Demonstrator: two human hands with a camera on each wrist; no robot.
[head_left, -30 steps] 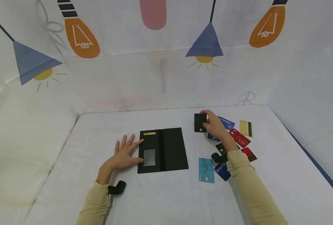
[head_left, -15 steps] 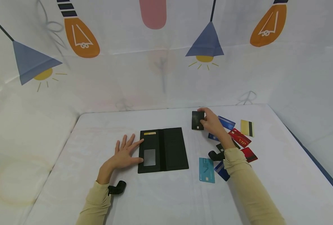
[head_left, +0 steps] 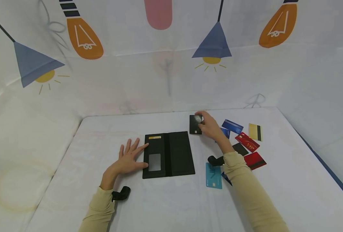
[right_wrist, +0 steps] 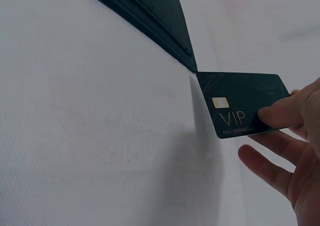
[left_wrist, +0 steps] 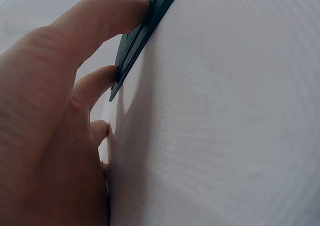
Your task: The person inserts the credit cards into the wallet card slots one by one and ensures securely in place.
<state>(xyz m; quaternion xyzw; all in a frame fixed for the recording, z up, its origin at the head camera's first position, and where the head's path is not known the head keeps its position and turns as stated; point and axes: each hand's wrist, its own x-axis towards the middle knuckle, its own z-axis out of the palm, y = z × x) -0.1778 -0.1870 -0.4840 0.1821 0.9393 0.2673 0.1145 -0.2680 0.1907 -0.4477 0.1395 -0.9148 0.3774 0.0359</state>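
Wallet [head_left: 168, 154] of black colour lies opened flat on the white table [head_left: 160, 203]. At its left edge rests the left hand [head_left: 127, 161], fingers spread wide; the thumb and one finger touch it, gripping nothing. To the right is a light blue card [head_left: 213, 176]. Farther, the right hand [head_left: 210, 126] pinches a black card [head_left: 194, 125] between thumb and fingers, above the table, beyond the wallet's right side. Behind stands a wall [head_left: 131, 83] with printed lamps [head_left: 212, 43].
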